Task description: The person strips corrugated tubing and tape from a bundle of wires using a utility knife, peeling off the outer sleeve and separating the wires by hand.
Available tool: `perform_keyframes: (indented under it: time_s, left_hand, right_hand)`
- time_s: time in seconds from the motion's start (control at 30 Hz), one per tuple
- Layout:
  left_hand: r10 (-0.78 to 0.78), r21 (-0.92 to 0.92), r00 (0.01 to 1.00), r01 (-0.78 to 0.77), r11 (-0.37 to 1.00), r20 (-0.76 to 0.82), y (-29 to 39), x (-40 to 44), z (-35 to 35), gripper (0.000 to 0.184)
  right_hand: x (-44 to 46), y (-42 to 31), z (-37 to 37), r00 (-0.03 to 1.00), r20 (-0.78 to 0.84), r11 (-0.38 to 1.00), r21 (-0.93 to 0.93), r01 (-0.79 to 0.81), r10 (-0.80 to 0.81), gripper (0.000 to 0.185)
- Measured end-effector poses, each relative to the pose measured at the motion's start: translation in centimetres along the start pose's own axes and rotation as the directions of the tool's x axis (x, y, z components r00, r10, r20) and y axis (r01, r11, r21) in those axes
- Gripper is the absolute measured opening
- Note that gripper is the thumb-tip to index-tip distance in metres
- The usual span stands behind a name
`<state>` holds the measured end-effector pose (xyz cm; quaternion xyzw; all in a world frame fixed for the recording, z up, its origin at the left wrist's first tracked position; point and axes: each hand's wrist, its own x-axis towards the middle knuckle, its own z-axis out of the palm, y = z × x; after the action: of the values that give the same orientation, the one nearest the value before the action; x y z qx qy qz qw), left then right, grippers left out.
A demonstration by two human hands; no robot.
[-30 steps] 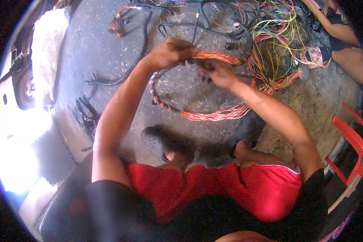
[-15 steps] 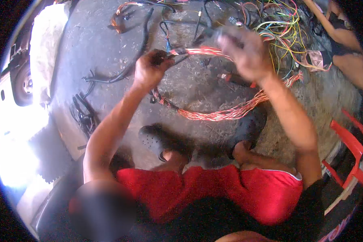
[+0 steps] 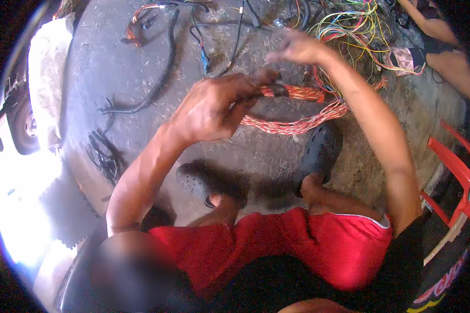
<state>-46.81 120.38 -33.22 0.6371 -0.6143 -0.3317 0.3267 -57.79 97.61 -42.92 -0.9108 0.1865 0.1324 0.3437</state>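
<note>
My left hand (image 3: 214, 107) is closed around a looped bundle of red and white wires (image 3: 297, 125), at a spot beside a dark band that looks like black tape (image 3: 280, 91). Beyond the bundle, my right hand (image 3: 300, 48) is raised to the right of my left hand. Its fingers point left and are smeared by motion, so whether they hold anything is unclear. The bundle's loose ends fan out on the right, and part of the loop is hidden behind my left hand.
A tangle of coloured wires (image 3: 355, 34) lies at the upper right, near another person's leg (image 3: 451, 75). Black corrugated tubing (image 3: 167, 68) and dark cable pieces (image 3: 104, 156) lie on the floor at left. A red frame (image 3: 457, 182) stands at right.
My left hand has moved right and nearer, bringing the wire bundle with it, and the loop looks narrower. My right hand has shifted slightly up and left.
</note>
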Motion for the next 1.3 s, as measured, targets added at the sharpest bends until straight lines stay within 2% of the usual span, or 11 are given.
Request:
perform_keyframes:
  time_s: [0.17,0.23,0.3,0.43,0.6,0.77,0.83,0.9,1.17,1.23,1.3]
  left_hand:
    - [-0.021,-0.238,0.99,0.054,0.97,0.142,-1.1,2.3,-1.4,0.031]
    - [-0.052,-0.23,0.99,0.08,0.97,0.128,-2.8,2.9,-2.1,0.032]
    - [-0.096,-0.243,0.994,0.104,0.964,0.042,-3.7,3.1,-3.0,0.034]
    - [-0.252,-0.147,0.957,0.231,0.962,-0.144,-4.2,2.8,-3.3,0.034]
    - [-0.411,-0.112,0.907,0.401,0.909,-0.087,-4.7,1.8,-3.3,0.034]
    - [-0.346,-0.418,0.935,0.285,0.863,-0.078,-5.0,0.7,-3.2,0.036]
    - [-0.366,-0.384,0.917,0.284,0.879,-0.16,-5.6,0.9,-2.7,0.032]
    - [-0.365,-0.206,0.874,0.311,0.928,-0.321,-6.8,0.9,-2.4,0.028]
    - [-0.223,-0.05,0.895,0.221,0.974,-0.386,-5.4,1.0,-0.7,0.02]
    - [-0.158,-0.06,0.922,0.146,0.987,-0.354,-3.4,0.9,0.1,0.022]
    - [-0.111,-0.053,0.95,0.099,0.994,-0.293,-1.3,0.8,0.7,0.019]
  right_hand:
    - [-4.6,-3.1,-6.3,0.872,-0.487,0.943,0.266,0.199,-0.046,0.035]
    - [-7.3,-4.4,-6.4,0.974,0.025,0.571,0.813,0.111,-0.226,0.027]
    - [-8.8,-7.2,-5.0,0.856,0.426,0.668,0.732,-0.135,-0.293,0.03]
    - [-8.2,-6.2,6.6,0.999,-0.001,0.836,0.548,-0.034,0.041,0.064]
    - [-5.2,-3.4,12.6,0.785,-0.575,0.899,0.435,0.055,0.231,0.079]
    - [-4.6,-6.4,7.1,0.938,-0.299,0.856,0.517,0.006,0.174,0.034]
    - [-5.1,-6.7,7.9,0.897,-0.438,0.975,0.218,0.034,0.066,0.039]
    - [-7.5,-9.2,4.0,0.998,0.043,0.996,0.068,-0.055,0.052,0.038]
    - [-7.2,-5.8,-7.4,0.759,-0.587,0.939,-0.002,0.344,-0.28,0.038]
    - [-6.8,-9.7,-6.9,0.608,-0.777,0.933,-0.321,-0.161,-0.163,0.029]
    - [-2.8,-5.5,-8.1,0.937,-0.097,0.694,0.697,-0.178,0.337,0.026]
